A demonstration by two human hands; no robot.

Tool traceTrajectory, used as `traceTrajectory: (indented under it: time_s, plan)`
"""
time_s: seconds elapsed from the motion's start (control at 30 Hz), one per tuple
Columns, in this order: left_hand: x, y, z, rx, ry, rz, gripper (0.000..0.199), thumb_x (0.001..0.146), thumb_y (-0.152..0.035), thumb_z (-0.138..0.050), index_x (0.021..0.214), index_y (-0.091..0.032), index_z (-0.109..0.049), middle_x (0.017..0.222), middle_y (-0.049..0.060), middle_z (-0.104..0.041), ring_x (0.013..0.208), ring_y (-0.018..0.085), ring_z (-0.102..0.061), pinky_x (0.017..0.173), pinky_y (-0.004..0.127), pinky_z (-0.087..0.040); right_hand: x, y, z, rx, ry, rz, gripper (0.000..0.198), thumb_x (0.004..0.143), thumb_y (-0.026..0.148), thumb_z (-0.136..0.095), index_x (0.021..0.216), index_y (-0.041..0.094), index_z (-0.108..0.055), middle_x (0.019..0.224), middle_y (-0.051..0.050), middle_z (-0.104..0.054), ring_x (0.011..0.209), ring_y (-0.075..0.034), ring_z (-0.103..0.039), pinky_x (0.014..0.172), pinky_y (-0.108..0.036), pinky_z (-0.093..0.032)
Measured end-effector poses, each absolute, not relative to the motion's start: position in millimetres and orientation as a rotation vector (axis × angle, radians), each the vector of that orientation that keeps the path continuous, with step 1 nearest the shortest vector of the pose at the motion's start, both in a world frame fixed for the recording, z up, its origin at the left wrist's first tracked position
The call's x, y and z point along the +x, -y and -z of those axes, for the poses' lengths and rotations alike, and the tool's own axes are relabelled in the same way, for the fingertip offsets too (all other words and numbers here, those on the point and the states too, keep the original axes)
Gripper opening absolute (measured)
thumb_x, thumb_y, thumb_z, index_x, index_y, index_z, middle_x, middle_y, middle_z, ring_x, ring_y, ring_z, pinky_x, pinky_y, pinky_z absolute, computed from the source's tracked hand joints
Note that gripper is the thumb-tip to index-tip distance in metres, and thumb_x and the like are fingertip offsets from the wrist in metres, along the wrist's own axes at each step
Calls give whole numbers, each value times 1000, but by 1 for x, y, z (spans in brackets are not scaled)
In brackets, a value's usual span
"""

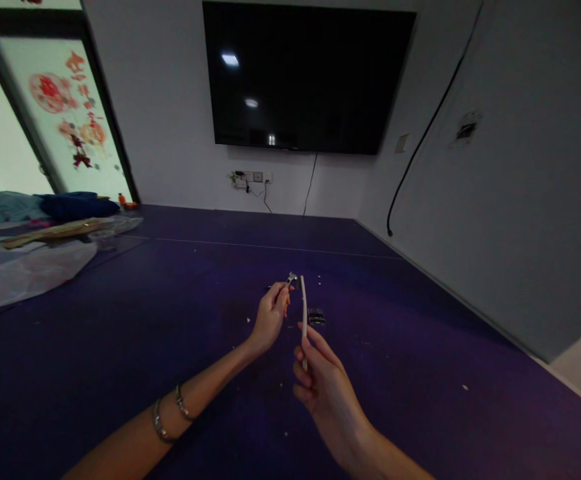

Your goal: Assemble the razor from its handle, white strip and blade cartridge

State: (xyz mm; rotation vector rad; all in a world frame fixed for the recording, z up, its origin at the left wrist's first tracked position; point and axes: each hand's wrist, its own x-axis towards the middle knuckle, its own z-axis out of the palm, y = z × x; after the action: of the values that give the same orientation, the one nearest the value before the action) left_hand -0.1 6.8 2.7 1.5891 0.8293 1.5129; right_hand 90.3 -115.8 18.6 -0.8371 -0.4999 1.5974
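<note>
My left hand [269, 317] is closed around a small silver metal tool [291, 278], whose exact kind I cannot make out. The tool's wider head points up and away from me, beside the far end of a thin white strip [304, 303]. The lower part of that long, slightly bent strip is pinched between the thumb and fingers of my right hand [323, 380]. Whether the tool touches the strip is unclear. Just beyond my right hand, a small dark item in what looks like clear packaging [316, 317] lies on the purple floor [210, 387].
Small white bits are scattered around my hands. Plastic sheeting [45, 273] and folded cloth [78, 205] lie at the left. A television [310, 80] hangs on the far wall above sockets [258, 177]. A black cable [423, 137] runs down the right wall.
</note>
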Motion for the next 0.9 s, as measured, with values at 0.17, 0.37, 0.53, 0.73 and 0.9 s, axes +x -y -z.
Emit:
traceTrajectory:
  time_s: [0.17,0.37,0.53,0.73,0.9]
  plan:
    - [-2,-11,-5,1500,-767,-1463,33,84,-44,-43,87,-15,-59,59,-3,-43,50,7,-39,47,19,-32,123,83,-36,-762,783,-1536,37,69,32,-67,103,23,-56,64,5,-47,43,-2,-31,39,-17,-16]
    - [-6,-8,-6,1275,-588,-1221,36,81,-47,-47,81,-13,-57,50,-7,-33,37,4,-25,35,17,-19,189,41,-33,-880,1134,-1290,32,74,42,-61,96,18,-60,55,5,-45,39,-3,-27,38,-20,-12]
    - [-7,-7,-5,1181,-457,-1120,33,80,-43,-48,75,-12,-56,46,-8,-30,35,3,-20,33,17,-13,224,24,-23,-1123,1338,-1089,36,68,45,-65,88,16,-65,55,3,-51,40,-4,-32,38,-21,-16]
    - [-7,-4,-7,1141,-429,-1054,32,79,-42,-49,71,-12,-54,46,-8,-29,34,2,-18,33,17,-10,223,25,-24,-1140,1521,-1071,34,71,45,-62,86,15,-67,56,2,-51,42,-4,-33,39,-21,-20]
    - [-6,-1,-8,1128,-409,-1038,31,80,-41,-49,71,-12,-53,46,-8,-29,34,2,-18,33,17,-9,228,23,-20,-1168,1603,-1104,35,70,45,-63,87,14,-68,55,2,-52,41,-4,-33,39,-21,-20]
